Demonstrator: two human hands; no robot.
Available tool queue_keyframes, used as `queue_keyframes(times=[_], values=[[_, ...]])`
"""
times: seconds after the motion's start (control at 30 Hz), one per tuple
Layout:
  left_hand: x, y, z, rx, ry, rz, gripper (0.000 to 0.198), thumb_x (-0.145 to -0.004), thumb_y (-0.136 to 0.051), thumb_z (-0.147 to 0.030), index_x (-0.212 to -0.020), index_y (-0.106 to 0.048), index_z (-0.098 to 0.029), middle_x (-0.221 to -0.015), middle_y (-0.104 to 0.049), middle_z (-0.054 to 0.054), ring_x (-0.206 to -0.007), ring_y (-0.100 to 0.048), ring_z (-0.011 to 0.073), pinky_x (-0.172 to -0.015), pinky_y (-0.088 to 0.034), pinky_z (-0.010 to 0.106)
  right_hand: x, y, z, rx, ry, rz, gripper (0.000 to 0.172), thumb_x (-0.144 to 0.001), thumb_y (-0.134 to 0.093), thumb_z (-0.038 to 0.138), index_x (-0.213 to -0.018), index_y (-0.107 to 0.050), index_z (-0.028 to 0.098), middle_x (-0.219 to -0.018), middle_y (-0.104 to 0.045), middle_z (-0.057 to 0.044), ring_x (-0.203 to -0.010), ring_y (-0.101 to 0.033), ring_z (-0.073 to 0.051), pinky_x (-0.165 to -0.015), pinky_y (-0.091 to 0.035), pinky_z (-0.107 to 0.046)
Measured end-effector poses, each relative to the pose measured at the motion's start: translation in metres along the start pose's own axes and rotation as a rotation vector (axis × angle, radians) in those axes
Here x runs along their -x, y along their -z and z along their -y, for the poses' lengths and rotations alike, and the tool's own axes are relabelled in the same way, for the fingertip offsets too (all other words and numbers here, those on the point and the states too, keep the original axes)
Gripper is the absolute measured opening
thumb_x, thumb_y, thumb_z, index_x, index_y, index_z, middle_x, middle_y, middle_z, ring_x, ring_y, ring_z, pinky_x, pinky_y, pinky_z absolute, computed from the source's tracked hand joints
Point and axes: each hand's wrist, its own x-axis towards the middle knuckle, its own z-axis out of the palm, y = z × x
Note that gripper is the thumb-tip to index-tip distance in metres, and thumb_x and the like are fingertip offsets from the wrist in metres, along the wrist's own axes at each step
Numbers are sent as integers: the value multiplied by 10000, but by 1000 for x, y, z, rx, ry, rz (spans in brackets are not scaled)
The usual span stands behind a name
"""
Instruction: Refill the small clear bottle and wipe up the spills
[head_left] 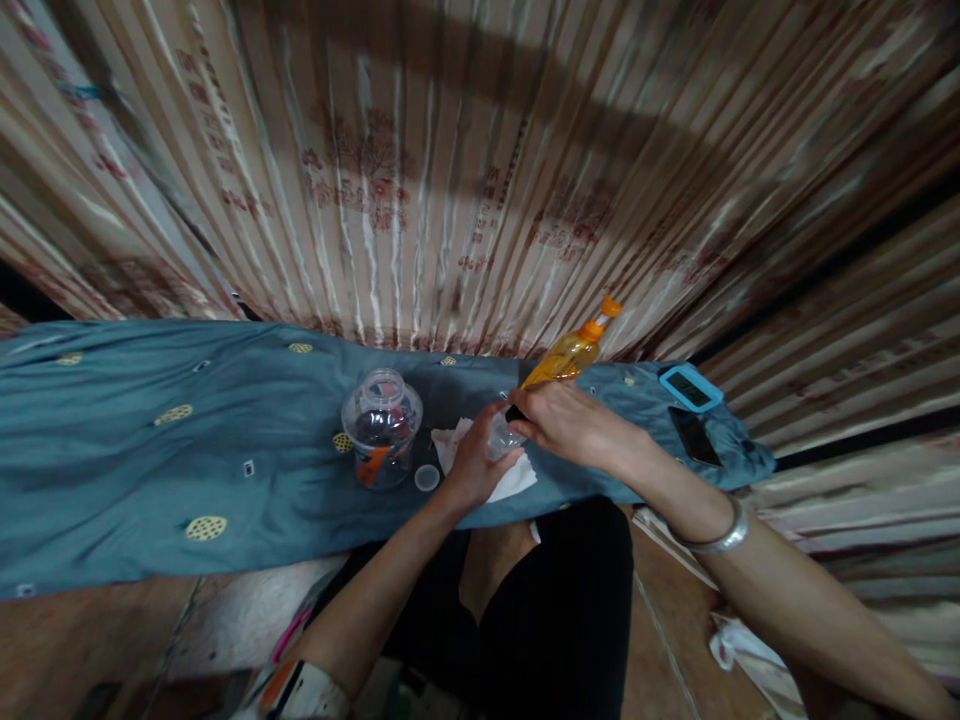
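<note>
My left hand is closed round a small clear plastic container, held over a white tissue on the cloth. Just above its top, my right hand pinches a small black piece; most of that piece is hidden by the fingers, so its kind is unclear. Behind my right hand stands a pump bottle of orange liquid with an orange pump top. To the left of my left hand lies a small round translucent lid, beside a clear plastic jar with an orange patch inside or on its wall.
A teal cloth with yellow pineapple prints covers the narrow surface. At its right end lie a blue-framed digital timer and a dark phone. A patterned curtain hangs close behind. My legs are at the front edge.
</note>
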Motion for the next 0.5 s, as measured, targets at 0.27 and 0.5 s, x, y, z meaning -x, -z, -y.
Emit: queue_keyframes(times=[0.27,0.5], values=[[-1,3,-5,-1,37,33,619,-782,-664,-260,-1330,-385,-188,-1371,-539,142,-1274,-532,278,-1075,-422,480,1,1,2,-35,7,9,253,-909,-510,222,-1152,-556,169,-1008,-658,-73,-955,-633,-191,-729,-380,-265],[0,4,-4,6,33,36,619,-789,-657,-275,-1335,-377,-196,-1359,-546,136,-1252,-548,279,-1058,-436,487,3,3,2,-45,-15,-15,283,-911,-529,313,-1131,-564,139,-957,-662,-110,-931,-638,-229,-706,-372,-293]])
